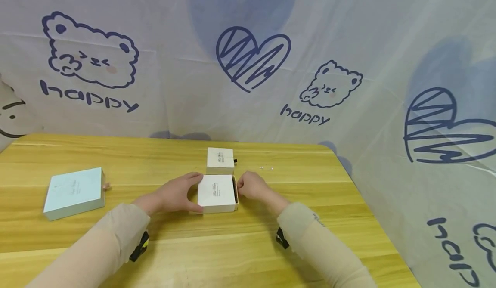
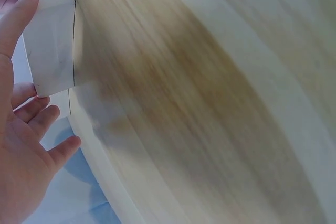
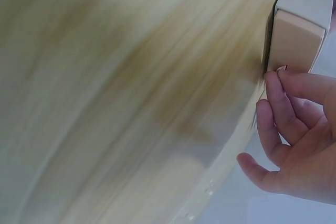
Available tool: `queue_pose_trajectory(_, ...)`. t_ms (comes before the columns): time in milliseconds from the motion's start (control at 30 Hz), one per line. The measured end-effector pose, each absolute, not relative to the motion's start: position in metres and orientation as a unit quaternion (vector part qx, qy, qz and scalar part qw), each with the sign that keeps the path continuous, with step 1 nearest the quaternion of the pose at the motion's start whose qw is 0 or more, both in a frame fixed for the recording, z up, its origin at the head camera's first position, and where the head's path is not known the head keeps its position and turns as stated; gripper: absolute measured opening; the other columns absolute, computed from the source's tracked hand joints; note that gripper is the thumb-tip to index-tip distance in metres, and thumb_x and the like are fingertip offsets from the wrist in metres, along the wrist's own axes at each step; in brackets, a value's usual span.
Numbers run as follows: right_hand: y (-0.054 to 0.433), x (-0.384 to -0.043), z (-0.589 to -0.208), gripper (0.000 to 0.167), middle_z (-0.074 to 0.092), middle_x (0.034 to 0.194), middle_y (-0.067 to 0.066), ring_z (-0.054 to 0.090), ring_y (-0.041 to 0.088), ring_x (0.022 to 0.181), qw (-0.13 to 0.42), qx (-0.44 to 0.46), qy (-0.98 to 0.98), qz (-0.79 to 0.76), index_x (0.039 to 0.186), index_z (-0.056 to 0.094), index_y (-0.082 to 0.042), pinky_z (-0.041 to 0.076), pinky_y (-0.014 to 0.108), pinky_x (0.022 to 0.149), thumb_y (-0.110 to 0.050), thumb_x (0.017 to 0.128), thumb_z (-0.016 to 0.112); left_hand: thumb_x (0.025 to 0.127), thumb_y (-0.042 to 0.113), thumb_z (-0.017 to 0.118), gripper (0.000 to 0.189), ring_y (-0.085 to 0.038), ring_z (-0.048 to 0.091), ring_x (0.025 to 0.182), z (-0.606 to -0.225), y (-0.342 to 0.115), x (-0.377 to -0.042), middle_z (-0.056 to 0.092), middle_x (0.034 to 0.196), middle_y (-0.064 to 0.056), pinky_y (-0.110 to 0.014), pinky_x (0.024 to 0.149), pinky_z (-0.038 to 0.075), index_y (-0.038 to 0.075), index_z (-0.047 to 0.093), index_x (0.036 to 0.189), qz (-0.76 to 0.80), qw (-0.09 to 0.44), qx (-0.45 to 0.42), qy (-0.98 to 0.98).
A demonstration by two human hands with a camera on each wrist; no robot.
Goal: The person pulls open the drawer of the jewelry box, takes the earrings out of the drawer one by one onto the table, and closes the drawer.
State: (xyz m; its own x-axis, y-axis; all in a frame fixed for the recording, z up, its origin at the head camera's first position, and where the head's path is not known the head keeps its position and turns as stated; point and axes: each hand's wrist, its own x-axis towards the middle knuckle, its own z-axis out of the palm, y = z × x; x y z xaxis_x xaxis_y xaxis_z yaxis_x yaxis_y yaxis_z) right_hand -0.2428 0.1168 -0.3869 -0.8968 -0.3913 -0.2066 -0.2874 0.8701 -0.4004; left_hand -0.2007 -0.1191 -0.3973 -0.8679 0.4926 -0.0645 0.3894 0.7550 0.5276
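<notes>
I have the left hand [image 1: 174,195] gripping the white box [image 1: 216,191] between spread fingers, the right hand [image 1: 253,187] pinching the tab [image 3: 283,68] of its drawer [image 3: 296,40]

A bear-printed cloth [image 1: 174,72] hangs behind the table [image 1: 217,253] and light-blue box [image 1: 75,191].

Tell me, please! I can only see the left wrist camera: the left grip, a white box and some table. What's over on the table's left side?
Observer: A light blue box lies there on the table.
Operator: Ooh! And what's the right grip doing?
Observer: Its thumb and fingertip pinch together at the peach-coloured end of the inner tray in the nearer white box.
Operator: Is anything little lying about?
Observer: Yes, two tiny things lie beyond the right grip, too small for me to name.
</notes>
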Motion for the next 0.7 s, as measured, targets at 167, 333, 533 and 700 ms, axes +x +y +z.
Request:
queue_pose_trajectory(167,0.124,-0.243,-0.387,0.043,0.026,0.045,-0.006,0.024,0.009,0.046,0.141,-0.174,0.957,-0.186,0.046,0.035,-0.016,0.019,0.019,0.047,0.008,0.077,0.054,0.071,0.045,0.077,0.098,-0.043,0.035,0.133,-0.397,-0.12,-0.201,0.032,0.148,-0.023,-0.053,0.107,0.033,-0.005,0.032,0.142,0.247,0.095,0.239,0.934)
queue_pose_trajectory(333,0.131,-0.244,-0.387,0.042,0.028,0.046,-0.006,0.026,0.008,0.046,0.135,-0.166,0.96,-0.181,0.047,0.035,-0.016,0.021,0.019,0.046,0.006,0.077,0.055,0.072,0.044,0.077,0.097,-0.043,0.036,0.133,-0.396,-0.12,-0.201,0.032,0.148,-0.023,-0.053,0.107,0.034,-0.005,0.032,0.142,0.241,0.095,0.24,0.936)
queue_pose_trajectory(533,0.138,-0.244,-0.387,0.044,0.024,0.046,-0.006,0.023,0.008,0.045,0.137,-0.15,0.961,-0.189,0.047,0.03,-0.016,0.019,0.019,0.045,0.007,0.076,0.053,0.073,0.045,0.076,0.097,-0.043,0.035,0.133,-0.395,-0.119,-0.201,0.031,0.148,-0.024,-0.054,0.107,0.034,-0.005,0.032,0.143,0.237,0.097,0.241,0.936)
queue_pose_trajectory(700,0.142,-0.245,-0.386,0.045,0.023,0.044,-0.007,0.024,0.008,0.044,0.139,-0.141,0.962,-0.188,0.046,0.029,-0.017,0.02,0.019,0.043,0.006,0.076,0.053,0.073,0.046,0.076,0.097,-0.043,0.035,0.132,-0.395,-0.119,-0.201,0.032,0.148,-0.024,-0.054,0.106,0.034,-0.005,0.032,0.143,0.234,0.098,0.244,0.936)
